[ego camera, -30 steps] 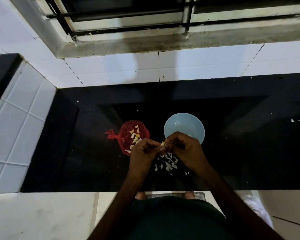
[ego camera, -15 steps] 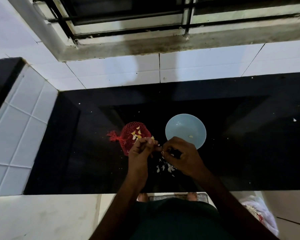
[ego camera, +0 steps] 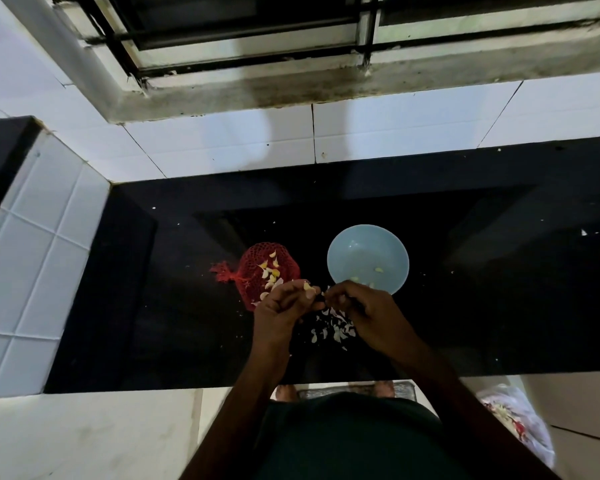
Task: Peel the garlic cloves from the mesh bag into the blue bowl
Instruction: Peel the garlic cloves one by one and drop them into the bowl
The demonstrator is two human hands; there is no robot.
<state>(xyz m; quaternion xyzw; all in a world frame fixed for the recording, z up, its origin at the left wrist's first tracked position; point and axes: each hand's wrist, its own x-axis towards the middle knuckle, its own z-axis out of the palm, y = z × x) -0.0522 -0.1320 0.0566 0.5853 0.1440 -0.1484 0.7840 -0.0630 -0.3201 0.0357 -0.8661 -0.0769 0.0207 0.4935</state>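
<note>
Pale garlic clove [ego camera: 307, 288] pinched in left hand [ego camera: 279, 308]; right hand [ego camera: 371, 311] curled alongside, grasp unclear.

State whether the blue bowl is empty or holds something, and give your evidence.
Nearly empty: a few pale garlic cloves lie in the blue bowl, most of its floor bare.

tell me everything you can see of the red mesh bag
The red mesh bag lies slumped in a rounded heap on the black countertop, left of the blue bowl and apart from it. Open netting, plastic by the look, with a knotted, frayed tail pointing left. Pale garlic cloves show at its top. The left hand covers its near edge; contact cannot be told.
</note>
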